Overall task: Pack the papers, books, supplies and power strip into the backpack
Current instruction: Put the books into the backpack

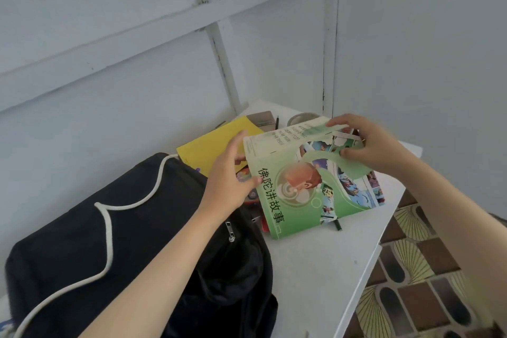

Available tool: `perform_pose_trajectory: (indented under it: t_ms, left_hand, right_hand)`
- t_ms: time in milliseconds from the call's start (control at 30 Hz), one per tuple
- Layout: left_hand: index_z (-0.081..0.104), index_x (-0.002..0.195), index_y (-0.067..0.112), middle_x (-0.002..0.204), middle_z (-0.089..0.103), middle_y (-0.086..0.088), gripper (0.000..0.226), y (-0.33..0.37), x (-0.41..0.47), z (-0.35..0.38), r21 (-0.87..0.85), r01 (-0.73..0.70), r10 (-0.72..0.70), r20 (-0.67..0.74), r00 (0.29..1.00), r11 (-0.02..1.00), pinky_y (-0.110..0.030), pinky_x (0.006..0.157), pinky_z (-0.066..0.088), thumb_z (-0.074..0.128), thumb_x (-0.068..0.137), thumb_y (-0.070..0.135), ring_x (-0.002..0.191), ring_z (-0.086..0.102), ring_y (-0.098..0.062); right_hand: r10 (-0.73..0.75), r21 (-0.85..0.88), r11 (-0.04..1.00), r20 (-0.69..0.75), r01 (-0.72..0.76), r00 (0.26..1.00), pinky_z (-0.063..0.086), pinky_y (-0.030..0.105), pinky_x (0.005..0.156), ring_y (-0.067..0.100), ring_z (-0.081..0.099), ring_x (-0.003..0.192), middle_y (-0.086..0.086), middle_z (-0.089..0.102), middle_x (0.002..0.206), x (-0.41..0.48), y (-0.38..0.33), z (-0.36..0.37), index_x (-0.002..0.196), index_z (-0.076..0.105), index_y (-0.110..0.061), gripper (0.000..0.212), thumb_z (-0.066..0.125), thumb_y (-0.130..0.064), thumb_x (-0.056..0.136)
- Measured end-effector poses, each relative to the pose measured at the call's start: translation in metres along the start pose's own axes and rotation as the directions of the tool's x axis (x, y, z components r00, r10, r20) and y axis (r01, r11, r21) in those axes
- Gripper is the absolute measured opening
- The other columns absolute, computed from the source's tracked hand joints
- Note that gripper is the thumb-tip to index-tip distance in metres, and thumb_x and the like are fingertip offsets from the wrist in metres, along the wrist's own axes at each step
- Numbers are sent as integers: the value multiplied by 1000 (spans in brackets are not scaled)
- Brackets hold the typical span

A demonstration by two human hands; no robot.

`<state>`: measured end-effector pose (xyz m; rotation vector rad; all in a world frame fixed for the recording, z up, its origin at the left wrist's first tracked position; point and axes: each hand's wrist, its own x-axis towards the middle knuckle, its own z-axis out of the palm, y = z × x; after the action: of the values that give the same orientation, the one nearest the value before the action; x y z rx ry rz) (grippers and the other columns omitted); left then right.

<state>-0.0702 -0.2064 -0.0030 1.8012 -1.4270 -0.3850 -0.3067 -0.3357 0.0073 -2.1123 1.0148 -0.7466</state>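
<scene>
Nearest, 7 o'clock: black backpack [137, 228] slumped on white table [315, 269], mouth gaping toward 5 o'clock, zipper pull [230, 230] hanging free. Probably left open to take the load. White cord [109, 228] draped over its top; whether it belongs to the power strip, cannot tell.

Next out, 4 o'clock: green book [301, 189] held tilted above a dark pen [337, 225], not yet in the bag. Left hand [230, 173] pinching the spine edge, thumb on the cover, fingers behind. Right hand [367, 145] at 3 o'clock, fingers curled over the far edge, thumb on the cover. Two-sided grip likely because the soft cover bows.

Farther, 9 o'clock: yellow folder [211, 145] flat, waiting. Farthest, 12 to 1 o'clock: grey box [262, 119] and round metal tin [300, 118] against the wall.
</scene>
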Motion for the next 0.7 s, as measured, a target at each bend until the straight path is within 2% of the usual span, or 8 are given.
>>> perform_pose_trajectory:
  t_ms: [33,100,167,233,333,467,600,700]
  left_hand:
    - [28,143,28,102,57,13,89,0,2,1,-28,-14,12,-52,999,1000,5,72,32,78,73,8,98,49,3]
    - [43,136,23,99,57,12,73,0,7,1,-9,-44,42,-154,987,999,-8,81,37,78,73,10,95,49,2]
    - [62,112,22,94,56,12,43,0,12,-1,52,-108,117,-237,965,993,-25,87,41,77,73,11,91,49,1]
    - [65,91,27,96,51,16,26,3,16,-6,56,-137,147,-280,949,989,-22,90,39,77,73,12,98,49,-4]
    - [59,82,33,109,55,19,26,13,20,-13,-91,-118,92,-249,964,989,-16,98,36,72,78,10,112,50,-3]
    - [50,95,29,73,71,2,32,37,21,-23,-347,-175,87,-253,963,921,-18,66,48,58,88,-1,73,64,-10]
    - [51,96,31,75,71,-4,36,55,27,-33,-413,-242,125,-290,949,878,-31,61,51,51,90,-4,71,64,-18]
    - [66,79,26,75,69,13,37,61,32,-35,-379,-209,65,-360,931,901,-28,68,50,49,90,-5,77,62,-8]
  right_hand:
    - [-16,34,999,5,16,1000,50,21,63,6,58,75,-2,56,117,2,0,-4,112,52,-41,57,60,6,80]
    - [-19,82,996,1,19,1000,57,37,71,21,64,81,0,57,112,5,1,-12,112,49,-51,64,67,2,79]
    - [-35,90,995,-29,37,999,56,37,74,24,62,81,0,60,104,7,-1,-19,113,48,-53,66,74,-4,76]
    - [-73,10,997,-87,74,994,49,28,72,17,54,75,-5,65,95,8,-4,-24,116,48,-50,65,79,-12,73]
    - [-123,-64,992,-195,113,973,42,35,85,16,51,85,-13,64,88,7,-9,-29,119,47,-48,64,81,-24,70]
    - [-107,156,975,-280,155,954,38,26,90,11,59,99,-3,66,88,8,-15,-34,121,46,-50,64,80,-28,71]
    - [-82,526,820,-286,228,955,54,22,66,12,68,74,-3,68,79,9,-30,-34,118,48,-43,57,73,-12,77]
    - [-57,581,787,-267,208,962,55,25,60,13,68,72,-2,65,82,8,-36,-28,113,53,-39,46,67,-8,83]
